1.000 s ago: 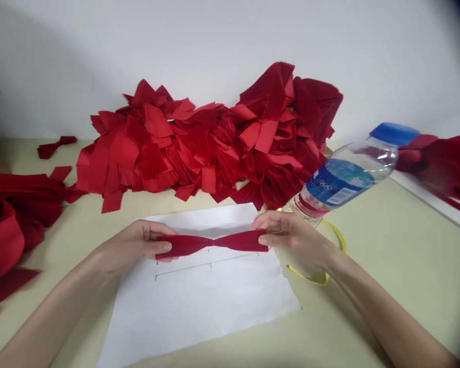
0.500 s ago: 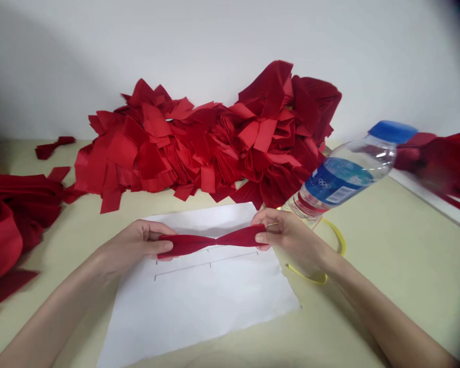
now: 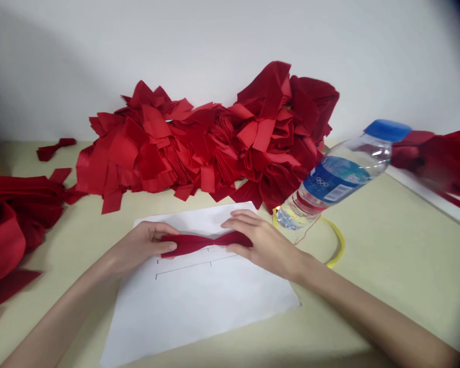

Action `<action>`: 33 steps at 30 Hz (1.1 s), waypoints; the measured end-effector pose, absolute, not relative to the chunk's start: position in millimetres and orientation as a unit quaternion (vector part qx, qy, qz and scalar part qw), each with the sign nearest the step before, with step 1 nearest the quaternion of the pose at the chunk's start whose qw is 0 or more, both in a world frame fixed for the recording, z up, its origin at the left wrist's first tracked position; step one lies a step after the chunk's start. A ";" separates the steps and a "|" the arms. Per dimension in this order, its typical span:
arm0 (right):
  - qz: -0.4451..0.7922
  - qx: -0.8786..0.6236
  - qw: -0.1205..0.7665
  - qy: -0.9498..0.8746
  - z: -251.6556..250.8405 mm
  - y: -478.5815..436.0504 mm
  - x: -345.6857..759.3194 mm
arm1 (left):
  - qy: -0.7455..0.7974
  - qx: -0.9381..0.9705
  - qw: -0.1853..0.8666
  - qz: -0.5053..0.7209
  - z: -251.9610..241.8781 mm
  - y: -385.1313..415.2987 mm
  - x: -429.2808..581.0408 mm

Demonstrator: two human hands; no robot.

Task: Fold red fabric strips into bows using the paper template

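A pinched red fabric strip [image 3: 205, 244], narrow at its middle like a bow, lies low over the white paper sheet [image 3: 214, 312]. My left hand [image 3: 141, 246] grips its left end, with the thumb on top. My right hand [image 3: 262, 245] lies over its right end, with the fingers and thumb around the cloth. Thin drawn lines with tick marks [image 3: 195, 267] run across the paper just below the strip.
A large heap of cut red fabric strips [image 3: 199, 148] stands against the white wall. More red cloth [image 3: 11, 220] lies at the left, with a small red bow [image 3: 55, 149] behind it. A tilted water bottle [image 3: 339, 179], yellow band [image 3: 335, 240] and red cloth [image 3: 433, 158] are at the right.
My right hand has moved left and down, now lying flatter over the strip. The strip has dropped closer to the paper, and its right end sits further left.
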State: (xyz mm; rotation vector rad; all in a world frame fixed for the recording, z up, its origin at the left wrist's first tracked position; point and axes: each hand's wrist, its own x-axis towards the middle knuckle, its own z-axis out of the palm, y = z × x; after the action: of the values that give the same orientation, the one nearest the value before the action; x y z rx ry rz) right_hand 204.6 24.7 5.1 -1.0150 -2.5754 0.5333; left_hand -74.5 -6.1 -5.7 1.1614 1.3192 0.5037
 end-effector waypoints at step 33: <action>0.511 -0.478 0.149 -0.699 28.2 41.4 221.9 | 0.572 0.479 0.607 0.274 3.8 -9.1 -72.3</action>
State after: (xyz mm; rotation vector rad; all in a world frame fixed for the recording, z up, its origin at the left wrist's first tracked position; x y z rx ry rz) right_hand 221.9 41.4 28.2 -1.3744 -2.0091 1.4677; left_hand -72.3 -9.1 3.8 1.1073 1.3220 0.6339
